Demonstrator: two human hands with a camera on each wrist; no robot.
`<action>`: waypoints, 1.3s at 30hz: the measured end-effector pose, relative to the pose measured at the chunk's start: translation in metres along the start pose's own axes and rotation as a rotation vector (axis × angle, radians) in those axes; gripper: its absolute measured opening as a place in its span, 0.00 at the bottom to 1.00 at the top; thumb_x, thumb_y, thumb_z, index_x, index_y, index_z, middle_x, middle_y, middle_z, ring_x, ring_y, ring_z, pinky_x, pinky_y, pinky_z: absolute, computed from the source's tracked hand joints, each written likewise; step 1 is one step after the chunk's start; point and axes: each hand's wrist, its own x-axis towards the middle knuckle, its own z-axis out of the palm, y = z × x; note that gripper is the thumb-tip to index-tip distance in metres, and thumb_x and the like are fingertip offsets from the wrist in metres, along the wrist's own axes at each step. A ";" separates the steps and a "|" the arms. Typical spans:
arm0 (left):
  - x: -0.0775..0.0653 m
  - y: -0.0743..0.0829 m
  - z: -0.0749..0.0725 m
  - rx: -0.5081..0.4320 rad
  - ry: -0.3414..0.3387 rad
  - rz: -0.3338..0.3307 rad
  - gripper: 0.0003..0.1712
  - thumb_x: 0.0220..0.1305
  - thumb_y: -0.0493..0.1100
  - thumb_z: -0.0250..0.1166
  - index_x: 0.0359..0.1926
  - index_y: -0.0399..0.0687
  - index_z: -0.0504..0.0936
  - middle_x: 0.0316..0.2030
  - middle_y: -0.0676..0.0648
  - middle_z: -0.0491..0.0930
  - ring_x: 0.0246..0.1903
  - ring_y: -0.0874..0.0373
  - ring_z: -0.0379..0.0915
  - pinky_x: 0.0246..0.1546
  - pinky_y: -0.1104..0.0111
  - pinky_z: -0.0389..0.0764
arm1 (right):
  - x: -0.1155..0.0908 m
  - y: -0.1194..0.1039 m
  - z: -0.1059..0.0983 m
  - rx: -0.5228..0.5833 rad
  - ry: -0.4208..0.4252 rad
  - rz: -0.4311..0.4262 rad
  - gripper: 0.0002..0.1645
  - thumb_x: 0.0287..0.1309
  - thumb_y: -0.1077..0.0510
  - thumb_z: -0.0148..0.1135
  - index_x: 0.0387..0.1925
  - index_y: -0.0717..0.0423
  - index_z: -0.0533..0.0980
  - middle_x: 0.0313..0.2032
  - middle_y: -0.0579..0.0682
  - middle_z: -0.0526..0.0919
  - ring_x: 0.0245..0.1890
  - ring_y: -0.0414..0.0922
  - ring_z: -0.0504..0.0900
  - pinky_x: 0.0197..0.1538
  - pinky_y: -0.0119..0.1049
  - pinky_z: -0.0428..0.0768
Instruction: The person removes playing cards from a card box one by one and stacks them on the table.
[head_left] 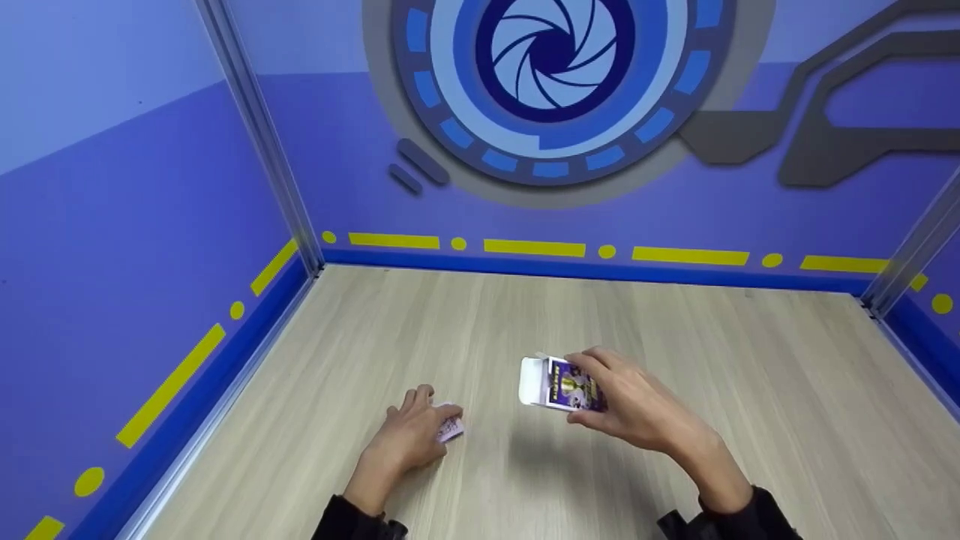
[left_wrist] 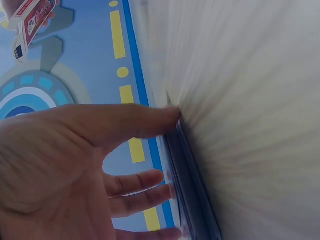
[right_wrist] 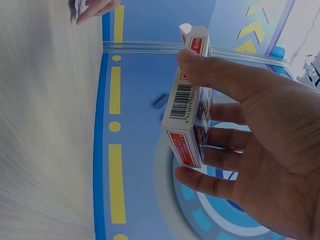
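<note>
A blue-purple back wall (head_left: pixel 300 150), printed with a round shutter-like emblem and yellow dashes, rises along the back edge of the wood-grain table (head_left: pixel 810 390). A metal post (head_left: pixel 262 142) stands at the table's back left corner. The right hand (head_left: pixel 645 405) is raised over the table, its thumb and fingers grasping a playing-card box. The left hand (head_left: pixel 405 435) is down at the table, nearer its left edge than its right, thumb and fingers grasping a small stack of cards. The card box (head_left: pixel 577 386) is held clear of the table, its white flap open toward the table's left edge; a purple printed face, a barcode and red panels show. The stack of cards (head_left: pixel 451 430) rests on the table well forward of the back edge, partly hidden by the left hand.
</note>
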 end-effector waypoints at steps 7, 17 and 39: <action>-0.005 0.001 -0.007 -0.020 -0.095 -0.110 0.45 0.50 0.28 0.75 0.71 0.55 0.76 0.71 0.28 0.61 0.66 0.32 0.63 0.50 0.37 0.77 | 0.000 -0.001 0.001 0.010 -0.003 0.007 0.43 0.54 0.46 0.80 0.67 0.56 0.73 0.57 0.53 0.79 0.49 0.45 0.79 0.49 0.46 0.82; -0.007 0.003 -0.008 -0.034 -0.099 -0.136 0.43 0.50 0.23 0.72 0.68 0.51 0.78 0.63 0.29 0.67 0.56 0.37 0.69 0.43 0.47 0.80 | 0.000 0.000 0.002 0.020 -0.004 -0.005 0.43 0.54 0.46 0.80 0.67 0.57 0.73 0.57 0.53 0.79 0.49 0.44 0.80 0.48 0.45 0.82; -0.011 -0.005 -0.016 -0.061 -0.102 -0.136 0.46 0.41 0.19 0.75 0.63 0.51 0.76 0.50 0.38 0.69 0.43 0.47 0.65 0.33 0.57 0.74 | 0.001 -0.001 0.001 0.029 -0.011 0.004 0.43 0.53 0.46 0.80 0.67 0.57 0.73 0.57 0.53 0.79 0.49 0.44 0.80 0.48 0.45 0.82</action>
